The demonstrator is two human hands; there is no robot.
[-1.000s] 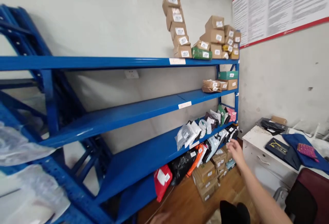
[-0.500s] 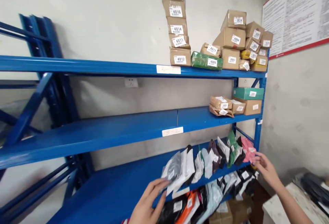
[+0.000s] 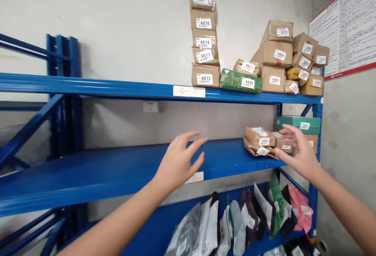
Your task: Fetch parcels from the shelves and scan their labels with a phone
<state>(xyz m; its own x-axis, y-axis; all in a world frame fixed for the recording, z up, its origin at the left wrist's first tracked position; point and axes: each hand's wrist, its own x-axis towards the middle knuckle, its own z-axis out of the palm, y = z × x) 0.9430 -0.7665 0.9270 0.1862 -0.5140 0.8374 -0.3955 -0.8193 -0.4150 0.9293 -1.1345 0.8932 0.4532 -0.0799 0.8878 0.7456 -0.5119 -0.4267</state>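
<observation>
Head view shows the person's left hand point(image 3: 178, 161) spread before the blue middle shelf point(image 3: 117, 166) and the right hand point(image 3: 302, 155) likewise spread, fingers curved, near the brown parcel labelled 3002 point(image 3: 259, 135), which lies on that shelf atop another parcel point(image 3: 252, 148), left of the teal box point(image 3: 311, 124), any contact being impossible to tell.

My left hand point(image 3: 179, 161), mid-frame, and right hand point(image 3: 301, 153), centre right, were bare, as were both slender forearms point(image 3: 129, 215).
</observation>
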